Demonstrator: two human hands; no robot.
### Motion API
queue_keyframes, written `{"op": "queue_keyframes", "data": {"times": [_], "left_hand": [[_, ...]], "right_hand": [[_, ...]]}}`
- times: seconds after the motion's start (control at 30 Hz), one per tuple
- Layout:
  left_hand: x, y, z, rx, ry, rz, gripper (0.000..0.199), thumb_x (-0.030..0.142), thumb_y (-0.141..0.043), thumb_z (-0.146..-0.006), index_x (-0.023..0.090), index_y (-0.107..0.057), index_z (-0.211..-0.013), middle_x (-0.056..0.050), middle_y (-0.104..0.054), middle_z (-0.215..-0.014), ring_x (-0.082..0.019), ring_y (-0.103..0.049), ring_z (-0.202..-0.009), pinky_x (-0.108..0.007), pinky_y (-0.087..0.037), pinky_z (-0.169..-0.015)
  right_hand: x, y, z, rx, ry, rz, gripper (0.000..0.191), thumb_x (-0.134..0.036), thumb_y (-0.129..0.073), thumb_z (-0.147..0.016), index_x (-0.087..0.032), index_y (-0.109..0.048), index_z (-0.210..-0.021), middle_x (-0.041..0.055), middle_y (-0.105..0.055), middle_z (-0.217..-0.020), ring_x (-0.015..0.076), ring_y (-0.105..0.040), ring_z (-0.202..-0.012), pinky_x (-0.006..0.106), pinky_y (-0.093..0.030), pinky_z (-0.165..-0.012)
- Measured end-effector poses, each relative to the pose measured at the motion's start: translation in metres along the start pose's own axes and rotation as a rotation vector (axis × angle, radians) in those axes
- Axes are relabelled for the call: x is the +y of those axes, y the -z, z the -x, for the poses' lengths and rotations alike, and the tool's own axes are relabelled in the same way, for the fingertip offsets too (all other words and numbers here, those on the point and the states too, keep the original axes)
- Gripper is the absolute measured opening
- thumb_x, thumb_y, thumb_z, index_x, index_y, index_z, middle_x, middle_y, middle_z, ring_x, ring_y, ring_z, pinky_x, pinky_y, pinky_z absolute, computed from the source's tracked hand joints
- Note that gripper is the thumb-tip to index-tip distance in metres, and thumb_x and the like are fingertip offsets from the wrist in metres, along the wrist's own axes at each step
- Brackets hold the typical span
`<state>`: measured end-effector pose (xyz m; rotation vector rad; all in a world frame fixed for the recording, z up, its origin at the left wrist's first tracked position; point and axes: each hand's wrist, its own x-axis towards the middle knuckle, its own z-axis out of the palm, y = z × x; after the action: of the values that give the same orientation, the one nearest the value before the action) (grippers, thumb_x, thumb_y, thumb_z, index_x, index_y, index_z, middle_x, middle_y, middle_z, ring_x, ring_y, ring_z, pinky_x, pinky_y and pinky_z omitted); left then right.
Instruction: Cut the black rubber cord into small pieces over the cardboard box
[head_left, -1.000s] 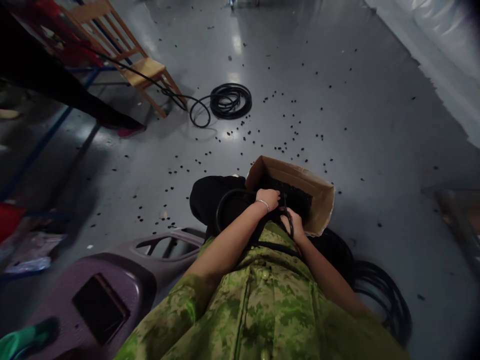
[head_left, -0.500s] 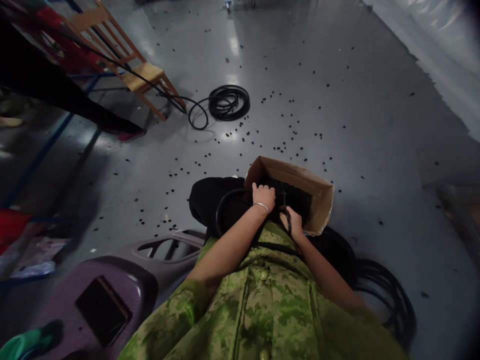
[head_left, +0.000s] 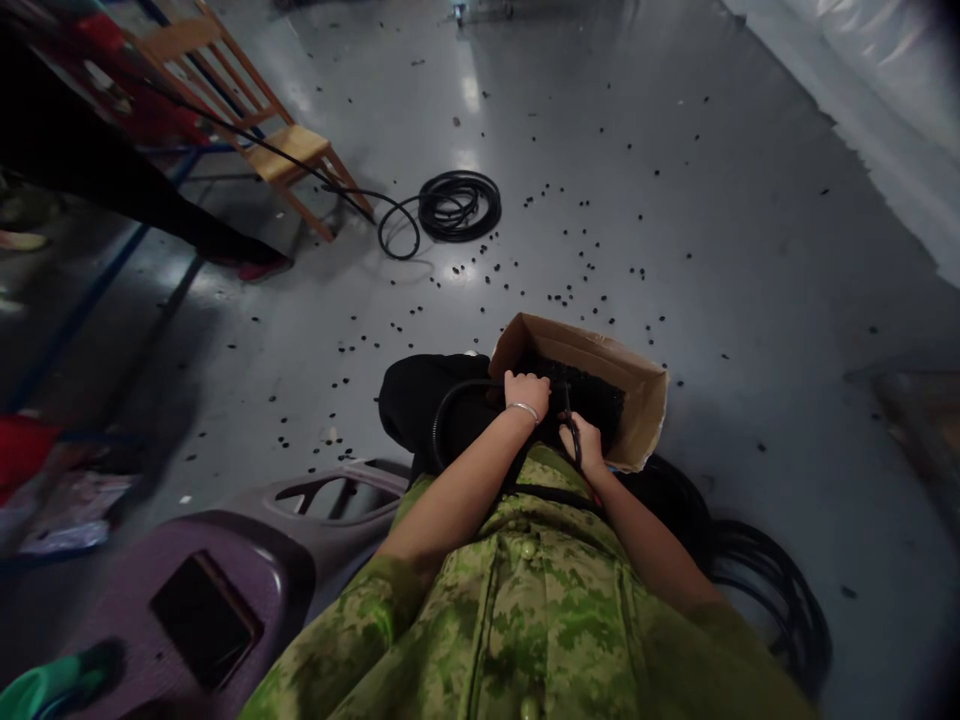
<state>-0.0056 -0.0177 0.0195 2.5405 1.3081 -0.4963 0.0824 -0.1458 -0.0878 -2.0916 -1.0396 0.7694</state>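
My left hand (head_left: 528, 393), with a bracelet at its wrist, is closed around a black hose (head_left: 444, 415) at the near left side of an open cardboard box (head_left: 646, 412). The hose bends back over my lap, and its end by my fingers is hard to make out. In my right hand (head_left: 586, 442) are scissors (head_left: 575, 440) with dark handles, their blades pointing up over the box, close to my left hand. Small black pieces (head_left: 600, 400) fill the bottom of the box, which rests at my lap. Shadow hides whether the blades touch the hose.
Coiled black hose (head_left: 459, 205) lies on the floor ahead; another coil (head_left: 772, 570) is at my right. Small black bits dot the floor. A wooden chair (head_left: 289, 150) and a person's leg (head_left: 180, 215) are at left. A phone (head_left: 204, 620) rests on a purple stool (head_left: 266, 560).
The scissors have shifted very slightly in my right hand, their blades a little lower. My left hand stays in place on the hose.
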Motion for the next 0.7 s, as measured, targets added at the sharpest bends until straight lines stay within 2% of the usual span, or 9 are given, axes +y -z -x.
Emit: {"op": "queue_keyframes", "data": {"times": [0.4, 0.57, 0.7], "left_hand": [[-0.004, 0.0, -0.006, -0.041, 0.059, 0.009, 0.029, 0.03, -0.044, -0.091, 0.022, -0.067, -0.108, -0.013, -0.067, -0.108, -0.027, -0.059, -0.101, -0.044, -0.029, -0.088], [-0.004, -0.002, -0.007, -0.036, 0.05, 0.004, 0.03, 0.03, -0.044, -0.091, 0.023, -0.067, -0.108, -0.013, -0.066, -0.108, -0.027, -0.059, -0.102, -0.044, -0.029, -0.088], [-0.002, -0.003, -0.005, -0.003, -0.011, -0.011, 0.028, 0.031, -0.044, -0.092, 0.025, -0.067, -0.108, -0.012, -0.066, -0.108, -0.026, -0.058, -0.103, -0.044, -0.028, -0.09]], "right_hand": [[0.003, -0.009, -0.01, -0.037, 0.073, -0.021, 0.031, -0.03, -0.047, -0.072, -0.021, -0.071, -0.09, -0.001, -0.065, -0.065, 0.013, -0.059, -0.06, 0.021, -0.043, -0.063], [-0.001, 0.002, -0.004, -0.093, 0.069, -0.177, 0.034, -0.029, -0.048, -0.07, -0.02, -0.068, -0.096, -0.0006, -0.067, -0.075, 0.0131, -0.059, -0.067, 0.022, -0.044, -0.066], [-0.002, 0.014, 0.002, -0.197, 0.04, -0.318, 0.042, -0.026, -0.046, -0.069, -0.018, -0.063, -0.107, -0.0019, -0.062, -0.068, 0.0122, -0.054, -0.06, 0.022, -0.042, -0.06]]}}
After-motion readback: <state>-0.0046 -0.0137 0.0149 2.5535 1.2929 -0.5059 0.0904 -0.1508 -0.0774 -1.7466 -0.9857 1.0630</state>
